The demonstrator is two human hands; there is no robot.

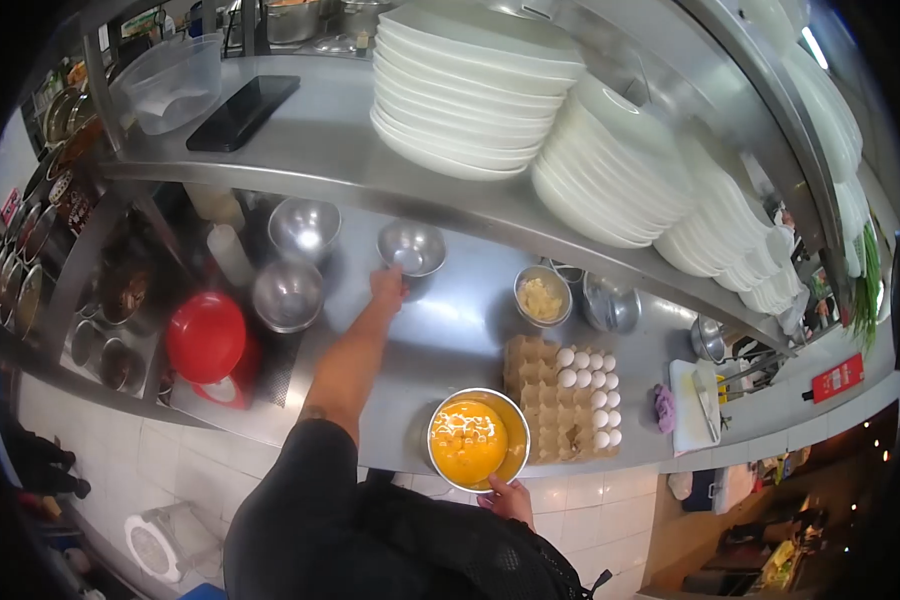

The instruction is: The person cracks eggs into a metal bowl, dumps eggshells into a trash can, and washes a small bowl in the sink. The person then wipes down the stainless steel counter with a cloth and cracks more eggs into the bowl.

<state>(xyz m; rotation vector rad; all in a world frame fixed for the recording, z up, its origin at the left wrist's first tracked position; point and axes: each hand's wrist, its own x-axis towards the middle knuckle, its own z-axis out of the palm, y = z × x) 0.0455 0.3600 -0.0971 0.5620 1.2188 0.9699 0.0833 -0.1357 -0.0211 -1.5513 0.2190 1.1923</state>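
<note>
My left hand point(388, 287) is stretched forward over the steel counter, its fingers closed at the near rim of a small metal bowl point(411, 249). The inside of that bowl looks bare and shiny. Close to my body, my right hand point(508, 498) grips the lower right rim of a steel bowl point(518, 440). Yellow-orange beaten egg point(467, 440) with bubbles on top fills much of it. Just right of this bowl lies a cardboard egg tray point(545, 400), with white eggs point(598, 380) in its right part and bare cups on the left.
Two metal bowls point(288, 295) and a red kitchen scale point(207, 338) stand to the left. Behind the eggs is a bowl of pale yellow food point(541, 298). Stacked white plates point(475, 95) and a black phone point(243, 113) rest on the overhead shelf. A knife point(708, 405) lies on a white board at right.
</note>
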